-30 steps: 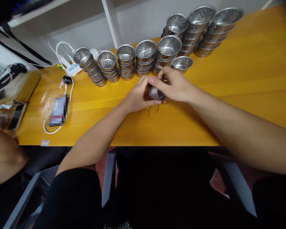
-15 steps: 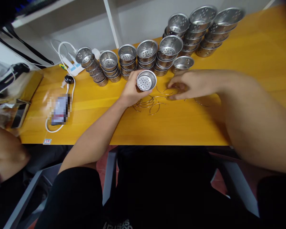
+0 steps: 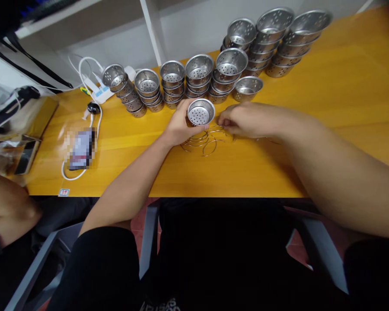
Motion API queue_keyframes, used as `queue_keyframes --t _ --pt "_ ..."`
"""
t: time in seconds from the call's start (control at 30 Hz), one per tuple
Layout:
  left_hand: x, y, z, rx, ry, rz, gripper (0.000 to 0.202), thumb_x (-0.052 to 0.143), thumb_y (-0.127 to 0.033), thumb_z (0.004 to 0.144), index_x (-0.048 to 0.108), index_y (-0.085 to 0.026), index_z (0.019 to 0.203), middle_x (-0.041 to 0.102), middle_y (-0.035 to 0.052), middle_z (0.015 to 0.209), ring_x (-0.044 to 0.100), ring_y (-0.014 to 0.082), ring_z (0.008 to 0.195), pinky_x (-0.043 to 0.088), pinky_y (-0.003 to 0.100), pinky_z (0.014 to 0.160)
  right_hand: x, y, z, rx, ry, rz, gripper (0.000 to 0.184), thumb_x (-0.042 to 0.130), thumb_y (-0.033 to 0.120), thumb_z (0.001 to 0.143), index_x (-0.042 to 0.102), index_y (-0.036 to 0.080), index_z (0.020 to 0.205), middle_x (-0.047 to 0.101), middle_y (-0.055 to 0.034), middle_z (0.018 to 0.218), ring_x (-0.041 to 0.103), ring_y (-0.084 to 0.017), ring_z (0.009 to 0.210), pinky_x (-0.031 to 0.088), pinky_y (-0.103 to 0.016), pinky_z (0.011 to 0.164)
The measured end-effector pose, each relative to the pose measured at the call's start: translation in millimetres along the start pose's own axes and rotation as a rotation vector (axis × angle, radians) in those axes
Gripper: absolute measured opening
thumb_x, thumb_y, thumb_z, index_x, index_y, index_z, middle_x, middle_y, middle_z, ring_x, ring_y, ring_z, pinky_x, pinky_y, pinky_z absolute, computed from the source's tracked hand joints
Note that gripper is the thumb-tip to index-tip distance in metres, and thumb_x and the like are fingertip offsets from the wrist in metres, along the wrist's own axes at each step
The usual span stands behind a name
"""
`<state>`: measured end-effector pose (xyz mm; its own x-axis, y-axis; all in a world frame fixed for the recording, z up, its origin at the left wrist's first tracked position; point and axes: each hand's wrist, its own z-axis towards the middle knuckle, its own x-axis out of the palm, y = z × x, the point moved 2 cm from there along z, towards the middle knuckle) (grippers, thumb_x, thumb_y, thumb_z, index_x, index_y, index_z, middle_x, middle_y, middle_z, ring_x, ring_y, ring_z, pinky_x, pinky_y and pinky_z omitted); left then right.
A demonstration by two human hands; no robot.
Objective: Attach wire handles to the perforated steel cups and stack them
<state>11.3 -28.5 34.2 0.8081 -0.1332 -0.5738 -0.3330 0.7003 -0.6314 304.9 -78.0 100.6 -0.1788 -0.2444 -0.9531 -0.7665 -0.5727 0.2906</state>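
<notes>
My left hand (image 3: 179, 125) is wrapped round a small perforated metal cup (image 3: 201, 113), holding it tilted with its open mouth toward me. Bare inside, the cup shows rows of round holes in its bottom. Just to its right, my right hand (image 3: 235, 120) has thumb and fingers pinched together on a thin curved wire (image 3: 216, 128), whose far part is hidden by the fingers. More loose curved wires (image 3: 209, 148) lie in a tangle on the table below the two hands. A single perforated cup (image 3: 248, 88) stands upright behind my right hand.
Several stacks of perforated cups (image 3: 199, 71) line the back of the yellow table (image 3: 214, 177), with taller stacks (image 3: 280, 52) at back right. A phone (image 3: 81, 149), white cable and power strip (image 3: 103, 93) lie left. Another person's arm (image 3: 9, 198) is at far left.
My right hand has moved left toward the cup, and its spread fingers have come together on a wire. The left hand with its cup has shifted very slightly right and down.
</notes>
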Motion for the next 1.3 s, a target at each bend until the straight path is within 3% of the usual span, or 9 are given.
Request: queue_keyframes --t 0.1,0.27,0.4,0.63,0.77,0.93,1.03,1.17,1.3 --pt "0.0 1.3 0.3 -0.018 0.007 0.015 0.089 0.113 -0.037 0.095 0.064 -0.027 0.168 0.078 0.0158 0.169 0.080 0.0349 0.159 0.067 0.053 0.143 -2.7 5.6 0.2 -0.006 0.012 -0.058 0.024 0.069 0.024 0.110 0.089 0.025 0.123 0.092 -0.0148 0.123 0.082 -0.034 0.102 0.064 -0.049 0.096" --pt "2.3 11.1 1.5 0.013 0.009 0.030 0.095 0.115 -0.053 0.094 0.065 -0.026 0.169 0.079 0.0171 0.168 0.080 0.0360 0.156 0.070 0.055 0.140 0.6 7.1 1.4 -0.059 -0.070 0.007 0.003 0.080 0.030 0.102 0.079 0.027 0.103 0.083 -0.0125 0.110 0.075 -0.031 0.094 0.059 -0.047 0.089" --pt "2.9 13.0 2.1 0.018 -0.002 0.033 0.087 0.111 -0.059 0.099 0.068 -0.027 0.167 0.081 0.0165 0.164 0.081 0.0361 0.153 0.071 0.058 0.137 -0.1 8.4 3.0 -0.083 -0.086 0.095 0.016 0.085 0.031 0.100 0.070 0.028 0.095 0.079 -0.0098 0.104 0.072 -0.030 0.091 0.055 -0.046 0.088" --pt "5.2 21.9 2.3 0.008 -0.031 0.019 0.091 0.107 -0.061 0.100 0.062 -0.029 0.172 0.079 0.0183 0.170 0.081 0.0384 0.158 0.071 0.063 0.140 -13.4 14.5 -1.7 -0.101 -0.109 0.198 0.009 0.080 0.031 0.101 0.072 0.029 0.105 0.084 -0.0073 0.098 0.075 -0.030 0.086 0.059 -0.049 0.093" --pt "7.4 28.4 1.5 0.006 -0.010 0.013 0.091 0.101 -0.057 0.105 0.054 -0.028 0.178 0.074 0.0195 0.175 0.078 0.0403 0.166 0.069 0.065 0.144 -20.3 19.6 -5.8 -0.094 -0.171 0.285 0.014 0.078 0.040 0.109 0.082 0.029 0.117 0.090 -0.0128 0.117 0.082 -0.037 0.104 0.066 -0.057 0.106" --pt "8.2 30.4 1.6 0.000 -0.015 0.001 0.088 0.098 -0.051 0.106 0.054 -0.030 0.178 0.073 0.0181 0.174 0.078 0.0404 0.167 0.069 0.065 0.143 -31.2 29.1 -12.5 -0.060 -0.233 0.319 0.033 0.077 0.062 0.118 0.084 0.030 0.121 0.089 -0.0176 0.133 0.080 -0.042 0.121 0.062 -0.063 0.121" --pt "7.2 29.3 2.4 -0.009 -0.015 -0.034 0.090 0.102 -0.059 0.105 0.055 -0.031 0.176 0.072 0.0177 0.175 0.078 0.0393 0.166 0.069 0.064 0.143 -34.0 33.5 -15.1 -0.015 -0.291 0.338 0.039 0.077 0.071 0.118 0.083 0.032 0.126 0.088 -0.0177 0.134 0.078 -0.044 0.121 0.061 -0.063 0.120" --pt "4.4 22.2 3.1 -0.040 0.006 -0.078 0.102 0.106 -0.074 0.101 0.054 -0.033 0.179 0.076 0.0172 0.167 0.083 0.0379 0.156 0.071 0.064 0.139 -32.4 33.8 -16.6 0.040 -0.383 0.358 0.042 0.072 0.069 0.121 0.079 0.031 0.135 0.086 -0.0177 0.126 0.078 -0.040 0.116 0.061 -0.056 0.111" --pt "2.2 12.7 2.9 -0.072 -0.015 -0.096 0.097 0.110 -0.079 0.095 0.066 -0.031 0.167 0.081 0.0139 0.154 0.086 0.0375 0.146 0.073 0.067 0.134 -29.9 30.9 -16.7 0.052 -0.454 0.409 0.043 0.072 0.072 0.122 0.077 0.030 0.128 0.085 -0.0168 0.120 0.077 -0.037 0.107 0.061 -0.054 0.102"
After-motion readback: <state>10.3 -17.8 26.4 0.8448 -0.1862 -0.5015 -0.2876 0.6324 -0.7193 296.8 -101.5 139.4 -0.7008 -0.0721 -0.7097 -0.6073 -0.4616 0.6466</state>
